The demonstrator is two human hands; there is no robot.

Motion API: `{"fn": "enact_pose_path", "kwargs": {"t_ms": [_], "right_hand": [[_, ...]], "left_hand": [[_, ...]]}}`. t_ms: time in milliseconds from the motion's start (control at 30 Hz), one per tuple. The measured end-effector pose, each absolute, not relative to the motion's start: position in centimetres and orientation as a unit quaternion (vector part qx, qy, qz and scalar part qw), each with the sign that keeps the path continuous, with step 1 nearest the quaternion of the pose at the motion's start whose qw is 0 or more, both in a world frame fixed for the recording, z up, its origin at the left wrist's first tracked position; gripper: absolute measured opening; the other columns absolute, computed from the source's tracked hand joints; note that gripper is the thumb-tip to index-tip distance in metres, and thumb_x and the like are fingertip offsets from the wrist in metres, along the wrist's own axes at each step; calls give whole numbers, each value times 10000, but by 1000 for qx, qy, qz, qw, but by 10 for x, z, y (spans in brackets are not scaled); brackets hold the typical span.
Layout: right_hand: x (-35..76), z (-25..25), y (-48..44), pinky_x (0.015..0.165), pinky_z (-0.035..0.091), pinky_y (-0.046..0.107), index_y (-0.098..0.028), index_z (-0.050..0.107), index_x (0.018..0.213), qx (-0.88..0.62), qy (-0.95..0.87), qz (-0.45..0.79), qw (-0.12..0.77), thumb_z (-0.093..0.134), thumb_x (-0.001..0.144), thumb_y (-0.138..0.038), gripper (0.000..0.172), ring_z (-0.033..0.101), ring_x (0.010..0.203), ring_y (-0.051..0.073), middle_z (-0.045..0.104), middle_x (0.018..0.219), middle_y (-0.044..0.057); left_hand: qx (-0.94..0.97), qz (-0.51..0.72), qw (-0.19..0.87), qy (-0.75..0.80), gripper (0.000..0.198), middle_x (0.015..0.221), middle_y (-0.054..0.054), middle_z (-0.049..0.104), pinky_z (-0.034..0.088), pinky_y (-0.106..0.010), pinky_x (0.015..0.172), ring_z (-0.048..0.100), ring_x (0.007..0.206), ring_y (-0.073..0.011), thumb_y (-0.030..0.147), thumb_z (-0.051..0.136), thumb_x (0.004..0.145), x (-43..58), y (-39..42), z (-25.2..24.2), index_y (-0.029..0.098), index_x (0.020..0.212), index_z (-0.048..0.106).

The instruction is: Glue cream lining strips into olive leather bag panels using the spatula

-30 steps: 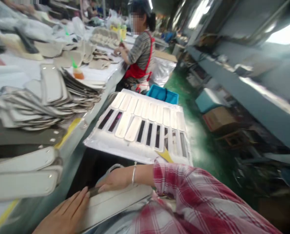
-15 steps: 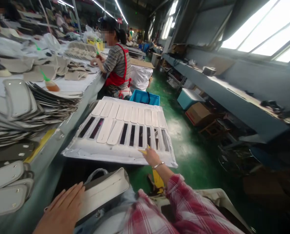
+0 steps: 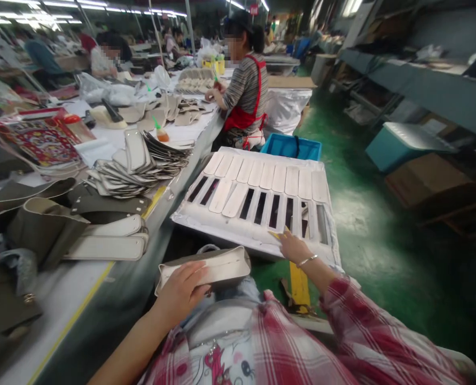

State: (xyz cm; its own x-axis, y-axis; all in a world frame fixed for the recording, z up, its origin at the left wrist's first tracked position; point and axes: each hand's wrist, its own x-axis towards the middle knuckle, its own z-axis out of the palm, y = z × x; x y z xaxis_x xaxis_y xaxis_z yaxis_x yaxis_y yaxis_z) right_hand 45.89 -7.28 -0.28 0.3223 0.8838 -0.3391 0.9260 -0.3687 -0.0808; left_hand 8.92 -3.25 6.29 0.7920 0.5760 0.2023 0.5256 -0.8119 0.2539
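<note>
My left hand rests on a grey and cream bag piece lying on my lap, fingers curled over its near edge. My right hand, with a thin bracelet on the wrist, reaches forward to the near edge of a white board covered with rows of cream leather strips; its fingers touch a strip at the front row and a yellow bit shows under them. Whether it grips the strip I cannot make out.
A long work table on my left carries stacked cream pieces, olive bag parts and a glue bottle. A person in a red apron sits beyond the board by a blue crate. Green floor and boxes lie to the right.
My left hand has slid onto the bag piece and curled over it. My right hand stays at the board's front edge. The view has swung left and nearer the table.
</note>
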Motion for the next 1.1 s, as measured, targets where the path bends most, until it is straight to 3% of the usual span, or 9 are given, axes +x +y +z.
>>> {"fn": "enact_pose_path", "kwargs": {"t_ms": [67, 167, 233, 333, 400, 567, 700, 900, 1100], "right_hand": [[437, 13, -80, 890, 407, 399, -159, 484, 1210, 762, 625, -168, -30, 461, 838, -249, 384, 499, 1070, 242, 486, 1195, 162], [393, 33, -99, 952, 386, 368, -193, 500, 1188, 600, 735, -171, -265, 494, 841, -336, 376, 468, 1110, 205, 476, 1229, 113], [366, 36, -110, 951, 389, 393, -199, 550, 1106, 524, 769, -162, -328, 534, 821, -339, 318, 474, 1096, 207, 513, 1188, 103], [344, 30, -117, 956, 380, 410, -198, 618, 888, 503, 778, -135, -352, 528, 834, -274, 130, 494, 1061, 199, 590, 1062, 77], [340, 25, -118, 951, 384, 406, -196, 626, 810, 512, 768, -123, -365, 516, 842, -248, 125, 500, 1052, 194, 611, 1009, 69], [342, 31, -116, 942, 382, 423, -207, 638, 785, 520, 767, -127, -355, 509, 844, -256, 150, 503, 1041, 208, 615, 997, 66], [344, 45, -101, 914, 411, 375, -188, 632, 915, 551, 737, -151, -361, 467, 865, -250, 182, 542, 956, 181, 608, 995, 79], [347, 48, -72, 857, 433, 310, -170, 616, 968, 604, 686, -196, -356, 474, 850, -229, 194, 551, 925, 172, 602, 970, 76], [350, 34, -71, 812, 425, 274, -186, 622, 949, 642, 619, -272, -362, 505, 818, -254, 188, 563, 864, 152, 622, 919, 40]], "left_hand": [[941, 143, 109, 287, 294, 1164, -99, 576, 432, -419, 939, 515, 1075, -216, 304, 482, 848, 92, -39, 64, 165, 1095, 558], [940, 145, 139, 276, 245, 1115, -96, 600, 442, -404, 906, 529, 1028, -208, 274, 482, 851, 109, -45, 61, 152, 1045, 570], [940, 135, 150, 274, 211, 1076, -79, 617, 450, -395, 868, 535, 992, -207, 262, 480, 853, 121, -47, 58, 159, 1006, 583], [944, 124, 149, 268, 191, 1034, -55, 633, 443, -391, 838, 531, 951, -202, 245, 451, 866, 132, -50, 57, 176, 956, 605], [944, 128, 148, 266, 202, 1028, -50, 636, 435, -388, 841, 526, 951, -198, 235, 430, 874, 132, -52, 56, 180, 945, 612], [932, 156, 173, 277, 217, 1020, -51, 636, 441, -368, 857, 542, 941, -179, 250, 427, 875, 126, -51, 58, 188, 898, 634], [891, 225, 213, 333, 293, 1102, -88, 595, 396, -356, 932, 514, 1025, -187, 282, 409, 878, 133, -27, 64, 161, 1078, 585], [833, 23, 437, 340, 363, 924, -58, 668, 423, -323, 823, 569, 897, -215, 388, 440, 824, 167, 35, 61, 133, 920, 681], [796, -104, 530, 274, 367, 844, -1, 694, 430, -242, 692, 591, 737, -164, 448, 580, 707, 180, 67, 42, 189, 938, 698]]}}
